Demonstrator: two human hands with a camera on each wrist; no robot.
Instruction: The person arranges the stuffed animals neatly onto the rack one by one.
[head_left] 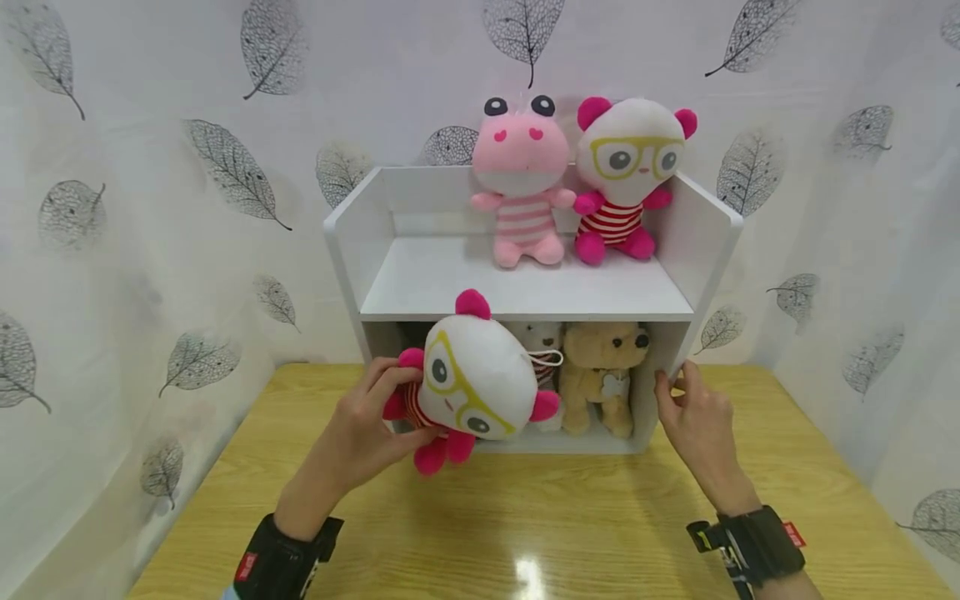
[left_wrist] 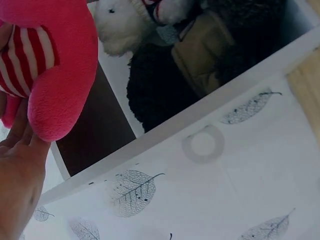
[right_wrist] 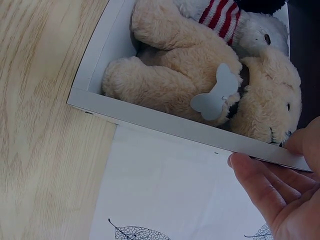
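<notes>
My left hand (head_left: 371, 425) grips a panda plush (head_left: 480, 375) with yellow glasses and a red-striped body, tilted in front of the shelf's lower compartment. In the left wrist view, the panda's pink limb (left_wrist: 67, 75) fills the upper left. At the other side, my right hand (head_left: 697, 421) pinches the edge of the white shelf's right side panel (right_wrist: 165, 127), thumb inside and fingers outside. Just inside that panel sits a tan plush dog (head_left: 600, 367) with a silver bone-shaped tag (right_wrist: 217, 95). The held panda partly hides a white plush (head_left: 542, 337) beside the dog.
On the upper shelf board (head_left: 450, 279) sit a pink plush (head_left: 521, 187) with a striped body and another panda plush (head_left: 630, 162). A black plush (left_wrist: 155, 85) shows inside the lower compartment. The shelf stands on a wooden table (head_left: 570, 525) before a leaf-patterned backdrop (head_left: 165, 108).
</notes>
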